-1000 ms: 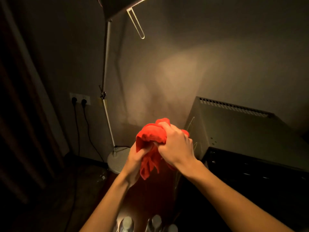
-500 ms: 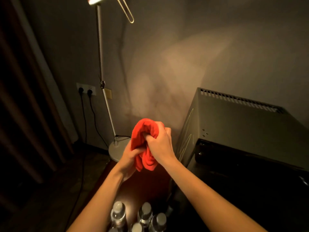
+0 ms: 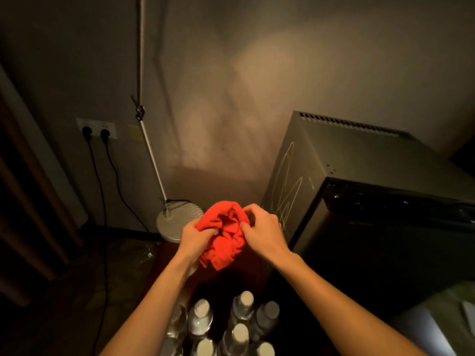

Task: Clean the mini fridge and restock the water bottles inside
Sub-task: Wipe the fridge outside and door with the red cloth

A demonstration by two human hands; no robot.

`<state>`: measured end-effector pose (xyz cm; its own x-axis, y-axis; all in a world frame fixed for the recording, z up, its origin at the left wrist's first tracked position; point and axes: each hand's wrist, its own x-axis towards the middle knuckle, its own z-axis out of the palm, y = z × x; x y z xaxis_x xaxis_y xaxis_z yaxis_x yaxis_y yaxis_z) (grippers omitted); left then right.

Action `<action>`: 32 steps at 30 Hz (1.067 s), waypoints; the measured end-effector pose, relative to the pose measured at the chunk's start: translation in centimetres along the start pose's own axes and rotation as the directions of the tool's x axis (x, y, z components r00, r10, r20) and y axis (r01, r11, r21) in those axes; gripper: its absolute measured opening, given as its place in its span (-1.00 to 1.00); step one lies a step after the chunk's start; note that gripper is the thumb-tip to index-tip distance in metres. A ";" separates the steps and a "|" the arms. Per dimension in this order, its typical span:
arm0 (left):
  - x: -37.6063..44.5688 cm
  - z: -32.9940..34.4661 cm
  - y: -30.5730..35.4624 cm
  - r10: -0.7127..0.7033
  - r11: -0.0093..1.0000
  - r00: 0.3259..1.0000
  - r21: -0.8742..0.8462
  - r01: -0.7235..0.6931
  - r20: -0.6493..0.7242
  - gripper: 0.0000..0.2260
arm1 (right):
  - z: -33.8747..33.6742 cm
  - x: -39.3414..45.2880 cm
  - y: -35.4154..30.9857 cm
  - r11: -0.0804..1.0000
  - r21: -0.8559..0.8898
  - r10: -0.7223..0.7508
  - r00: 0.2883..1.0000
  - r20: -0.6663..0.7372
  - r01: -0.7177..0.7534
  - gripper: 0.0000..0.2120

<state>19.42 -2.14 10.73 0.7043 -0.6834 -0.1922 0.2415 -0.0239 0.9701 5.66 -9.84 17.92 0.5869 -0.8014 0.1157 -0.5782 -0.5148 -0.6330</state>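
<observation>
Wall point(image 3: 282, 73): we list it first, filling the upper frame, dim, with a warm patch of light at centre.

Mini fridge point(image 3: 372, 201): right of frame, a grey box with a vent slot row along its top back edge and pale scratch lines on its side. Its dark front faces lower right; we cannot tell whether the door is ajar.

Floor lamp point(image 3: 150, 155): a thin pole rising left of centre to the top edge, its round ribbed base point(image 3: 180, 222) on the floor just behind the hands.

Water bottles point(image 3: 226, 327): a cluster standing upright at bottom centre, pale caps toward us, between our forearms and well left of the fridge front.

Red cloth point(image 3: 223, 237): bunched, at centre frame, held up in the air above the bottles and just left of the fridge's near corner.

Left hand point(image 3: 194, 240): fingers curled into the cloth's left side, gripping it.

Right hand point(image 3: 262, 232): thumb and fingertips pinching the cloth's upper right folds.

Wall socket point(image 3: 96, 128): left of frame, two dark plugs in it, their cables trailing down to the floor.
</observation>
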 end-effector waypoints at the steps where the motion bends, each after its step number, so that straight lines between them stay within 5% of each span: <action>1: 0.1 -0.3 -0.5 -0.049 0.999 0.999 -0.011 0.049 0.022 -0.78 | 0.3 -0.3 0.3 1.000 0.011 0.006 1.000 -0.005 -0.006 -0.77; 6: 0.3 0.1 -1.7 -0.122 0.989 0.979 -0.066 0.134 0.161 -0.82 | 1.2 -2.2 0.8 0.997 0.080 0.018 1.000 0.019 -0.019 -0.61; 13: 2.2 2.8 -3.3 -0.056 0.987 0.942 -0.122 0.102 0.332 -0.78 | 0.9 -3.6 2.8 0.955 -0.296 -0.010 1.000 0.019 0.015 -0.37; 15: 2.5 4.3 -3.9 -0.049 0.988 0.935 -0.121 0.097 0.351 -0.79 | 0.2 -3.2 3.2 0.863 -0.498 -0.060 0.997 0.056 0.080 -0.42; 18: 2.5 7.0 -4.6 -0.026 0.989 0.919 -0.126 0.082 0.393 -0.78 | -1.5 -1.9 2.9 0.588 -0.787 -0.130 0.982 0.136 0.186 -0.56; 22: 2.9 10.0 -4.8 0.048 0.990 0.914 -0.139 0.009 0.402 -0.66 | -4.3 -0.5 2.2 0.265 -0.945 -0.129 0.979 0.161 0.190 -0.44; 28: 2.7 13.8 -7.7 -0.124 0.986 0.837 0.161 0.043 0.534 -0.22 | -8.1 -0.4 -0.7 0.080 -0.986 -0.096 0.985 0.142 0.149 -0.46; 32: 3.2 14.8 -6.5 -0.118 0.985 0.863 0.165 0.041 0.492 -0.23 | -10.4 -0.1 -2.9 0.020 -0.988 -0.116 0.981 0.153 0.156 -0.48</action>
<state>10.24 -15.04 6.05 0.2510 -0.9456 -0.2071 0.1565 -0.1715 0.9727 1.40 -11.39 27.71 0.7297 -0.6802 0.0700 -0.4798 -0.4364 0.7612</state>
